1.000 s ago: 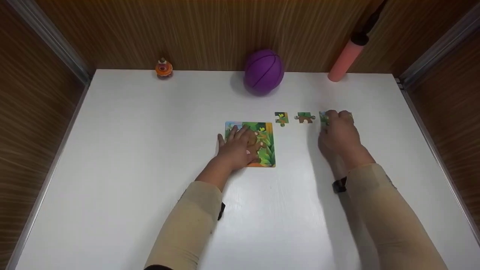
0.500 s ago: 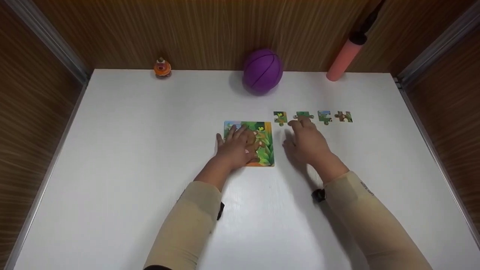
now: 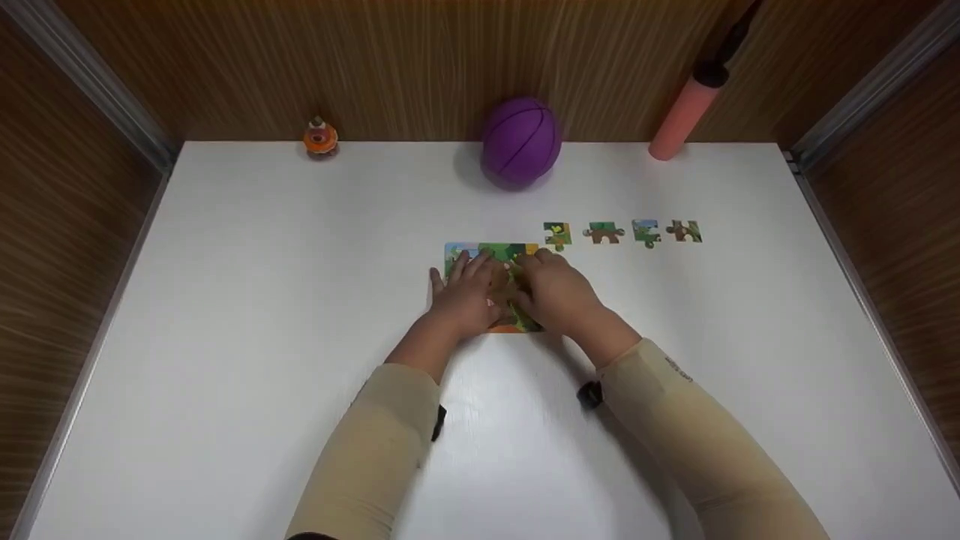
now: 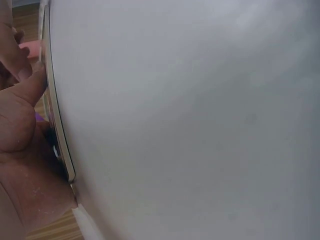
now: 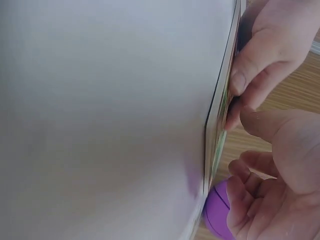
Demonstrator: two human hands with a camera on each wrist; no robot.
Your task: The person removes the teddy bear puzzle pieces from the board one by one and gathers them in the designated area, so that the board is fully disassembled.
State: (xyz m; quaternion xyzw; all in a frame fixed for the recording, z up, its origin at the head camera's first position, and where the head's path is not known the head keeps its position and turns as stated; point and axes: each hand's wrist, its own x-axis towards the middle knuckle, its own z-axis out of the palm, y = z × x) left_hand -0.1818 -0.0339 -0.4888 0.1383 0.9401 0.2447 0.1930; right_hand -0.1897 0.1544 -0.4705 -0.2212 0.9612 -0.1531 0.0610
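Observation:
A square picture puzzle (image 3: pixel 501 250) in its board lies on the white table, showing green leaves and a brown animal. My left hand (image 3: pixel 461 301) rests on its left half with spread fingers. From the right, my right hand (image 3: pixel 561 294) reaches over the puzzle's right half, covering much of it. In the right wrist view the fingers of the right hand (image 5: pixel 295 160) bend loosely with nothing between them, near the left thumb (image 5: pixel 245 75). Beyond the puzzle lies a row of loose jigsaw pieces: a yellow-green one (image 3: pixel 557 228), a green-brown one (image 3: pixel 604 226), and others to their right.
Along the back stand a small orange toy figure (image 3: pixel 320 138), a purple ball (image 3: pixel 520 144) and a pink hand pump (image 3: pixel 682 120). Wood-grain panels (image 3: pixel 405 67) enclose the white table (image 3: pixel 247 300) at the back and sides.
My right hand has left the rightmost loose pieces and moved left, past the row, onto the puzzle. Those pieces are now uncovered. The left hand stays in place on the puzzle.

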